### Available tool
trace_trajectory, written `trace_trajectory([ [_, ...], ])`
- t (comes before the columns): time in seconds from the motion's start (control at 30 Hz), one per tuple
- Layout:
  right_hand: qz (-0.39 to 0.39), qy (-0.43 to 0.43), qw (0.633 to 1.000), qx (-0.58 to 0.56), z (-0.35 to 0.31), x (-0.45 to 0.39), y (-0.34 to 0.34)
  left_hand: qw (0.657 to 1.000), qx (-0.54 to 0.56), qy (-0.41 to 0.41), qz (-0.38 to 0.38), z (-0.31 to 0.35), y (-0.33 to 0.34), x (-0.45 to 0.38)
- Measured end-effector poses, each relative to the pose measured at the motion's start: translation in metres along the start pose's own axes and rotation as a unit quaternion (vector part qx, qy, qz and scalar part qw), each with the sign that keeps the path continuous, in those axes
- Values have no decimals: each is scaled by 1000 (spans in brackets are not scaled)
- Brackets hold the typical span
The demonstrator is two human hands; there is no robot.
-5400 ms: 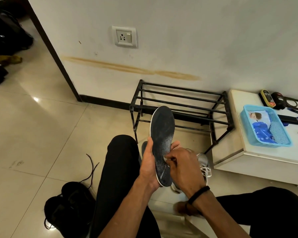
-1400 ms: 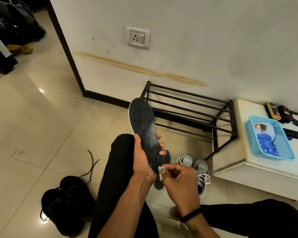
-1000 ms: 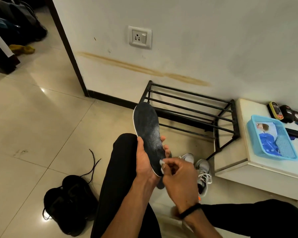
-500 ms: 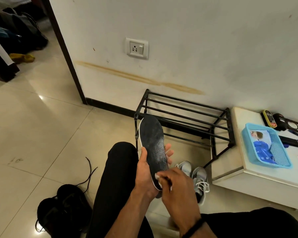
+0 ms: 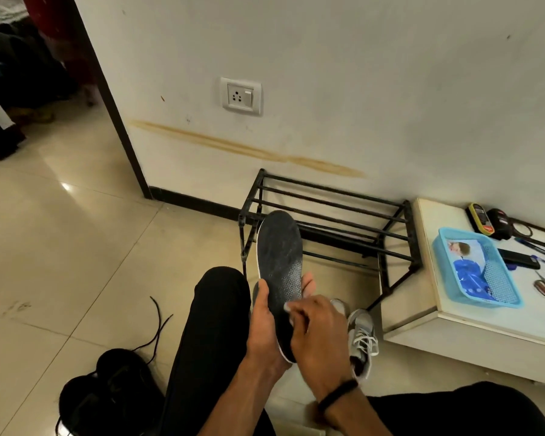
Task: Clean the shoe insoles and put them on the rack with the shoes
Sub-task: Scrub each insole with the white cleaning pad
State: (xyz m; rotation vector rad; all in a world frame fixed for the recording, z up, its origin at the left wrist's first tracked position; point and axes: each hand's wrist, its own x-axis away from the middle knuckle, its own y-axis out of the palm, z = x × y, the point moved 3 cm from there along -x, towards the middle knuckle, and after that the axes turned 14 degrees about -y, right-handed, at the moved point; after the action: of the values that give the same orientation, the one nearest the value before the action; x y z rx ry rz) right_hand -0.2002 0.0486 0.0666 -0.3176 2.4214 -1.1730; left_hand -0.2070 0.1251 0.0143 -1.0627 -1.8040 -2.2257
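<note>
Gripping the dark insole (image 5: 280, 265) near its heel end, your left hand (image 5: 265, 328) has its thumb on the near face and its fingers curled behind, toe end tilted up in front of the black metal rack (image 5: 328, 221). Your right hand (image 5: 315, 332) pinches a small pale wipe (image 5: 286, 306) against the insole's lower half, fingers curled; a black band sits on that wrist. The 2 hands are together on the insole, above your black-trousered knee. On the floor just beside your right hand stand 2 grey shoes (image 5: 361, 338) with white laces, at the rack's right front leg. A pair of black shoes (image 5: 107, 388) lies on the floor at the lower left, laces trailing. Right of the rack, a low white table (image 5: 428, 309) carries a blue basket (image 5: 475, 272) near its left edge and small items along its far edge.
</note>
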Motion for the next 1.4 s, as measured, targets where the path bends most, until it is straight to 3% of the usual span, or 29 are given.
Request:
trace_trajectory([
  [0.1, -17, -24, 999, -19, -2, 9, 1, 1000, 1, 14, 1, 1, 1, -1],
  [0.23, 40, 0, 999, 7, 17, -22, -1, 997, -47, 53, 37, -6, 0, 1],
  [0.4, -31, -41, 999, 14, -2, -2, 8, 997, -26, 48, 50, -2, 3, 6],
  [0.53, 17, -2, 1000, 19, 18, -35, 5, 993, -53, 58, 92, -8, 6, 7],
  [0.7, -35, -24, 999, 8, 2, -15, 14, 991, -43, 67, 108, -4, 6, 10],
  [0.87, 11, 21, 1000, -1, 25, -43, 7, 988, -73, 64, 118, -9, 5, 10],
  [1.0, -24, -17, 999, -12, 12, -21, 11, 984, -80, 87, 131, -6, 3, 11],
  [1.13, 10, 56, 998, -24, 34, -49, 7, 980, -101, 88, 145, -10, 2, 10],
  [1.3, -17, 19, 999, -45, 13, -26, 12, 971, -128, 85, 183, -6, -3, 8],
  [1.4, 26, 73, 996, -47, 41, -50, 15, 969, -145, 85, 182, -10, -3, 4],
])
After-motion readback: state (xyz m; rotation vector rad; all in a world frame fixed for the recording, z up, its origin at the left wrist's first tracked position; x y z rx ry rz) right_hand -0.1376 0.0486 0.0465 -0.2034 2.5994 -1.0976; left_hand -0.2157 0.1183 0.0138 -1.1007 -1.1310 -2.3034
